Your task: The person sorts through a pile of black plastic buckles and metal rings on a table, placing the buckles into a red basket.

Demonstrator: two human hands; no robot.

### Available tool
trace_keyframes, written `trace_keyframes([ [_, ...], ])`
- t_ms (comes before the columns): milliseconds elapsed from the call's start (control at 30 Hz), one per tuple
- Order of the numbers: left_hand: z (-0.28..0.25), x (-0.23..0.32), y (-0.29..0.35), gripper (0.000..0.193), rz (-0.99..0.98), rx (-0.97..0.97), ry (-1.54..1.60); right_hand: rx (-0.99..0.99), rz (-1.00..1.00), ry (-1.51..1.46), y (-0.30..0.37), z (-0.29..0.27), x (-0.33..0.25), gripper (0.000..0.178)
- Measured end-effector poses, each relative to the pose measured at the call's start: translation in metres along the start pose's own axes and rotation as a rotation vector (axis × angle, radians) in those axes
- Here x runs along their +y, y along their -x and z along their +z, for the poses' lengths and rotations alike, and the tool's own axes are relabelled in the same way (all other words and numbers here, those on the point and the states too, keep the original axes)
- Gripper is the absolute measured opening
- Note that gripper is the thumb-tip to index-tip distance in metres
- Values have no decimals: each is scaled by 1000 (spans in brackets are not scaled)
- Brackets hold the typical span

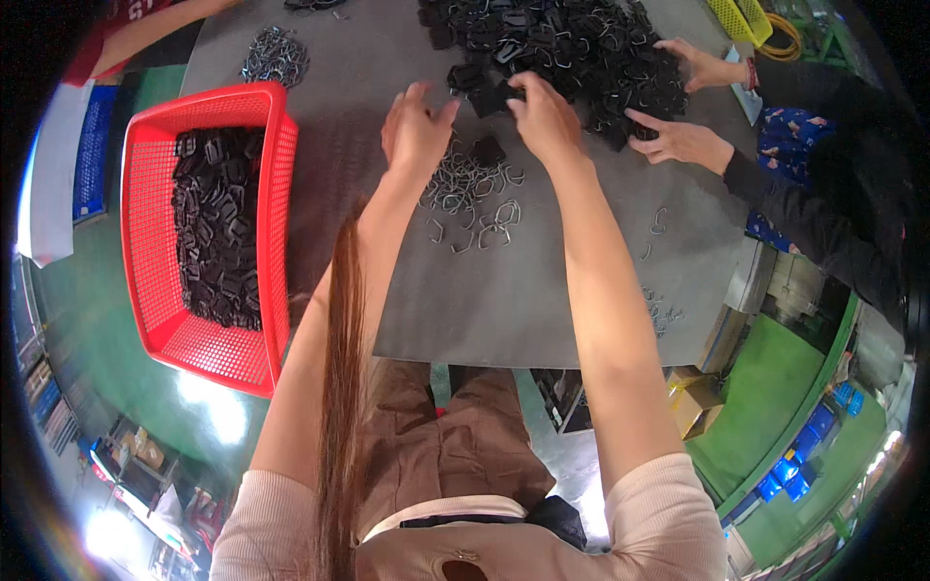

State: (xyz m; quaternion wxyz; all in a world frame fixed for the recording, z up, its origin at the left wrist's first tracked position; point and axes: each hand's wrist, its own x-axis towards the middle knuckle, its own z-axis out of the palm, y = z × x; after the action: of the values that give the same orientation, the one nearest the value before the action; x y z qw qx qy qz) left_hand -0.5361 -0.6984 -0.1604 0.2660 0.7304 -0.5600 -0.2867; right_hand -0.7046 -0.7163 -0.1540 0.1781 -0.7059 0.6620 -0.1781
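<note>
I judged that I was picking parts: my right hand [547, 121] pinched a black buckle [489, 97] at the pile's [572, 48] near edge, my left hand [417, 131] hung open beside it, above the wire rings [470, 189], so next needed a ring.

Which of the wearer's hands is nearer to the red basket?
Left. The left hand hovers over the grey table, to the right of the red basket; the right hand is farther right, at the black clip pile.
</note>
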Motion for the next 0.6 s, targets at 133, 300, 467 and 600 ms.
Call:
trace_keyframes([
  [133, 25, 22, -31, 41, 24, 121, -178, -207, 13, 230, -17, -3, -3, 38],
  [300, 28, 16, -33, 37, 143, -107, -241, -146, -33, 178, 16, -1, 10, 29],
  [467, -11, -19, -15, 22, -170, -446, 593, -244, 262, -191, 35, -14, 20, 18],
  [600, -29, -20, 10, 12, -406, -564, 1373, -482, 244, -616, 30, -28, -1, 22],
])
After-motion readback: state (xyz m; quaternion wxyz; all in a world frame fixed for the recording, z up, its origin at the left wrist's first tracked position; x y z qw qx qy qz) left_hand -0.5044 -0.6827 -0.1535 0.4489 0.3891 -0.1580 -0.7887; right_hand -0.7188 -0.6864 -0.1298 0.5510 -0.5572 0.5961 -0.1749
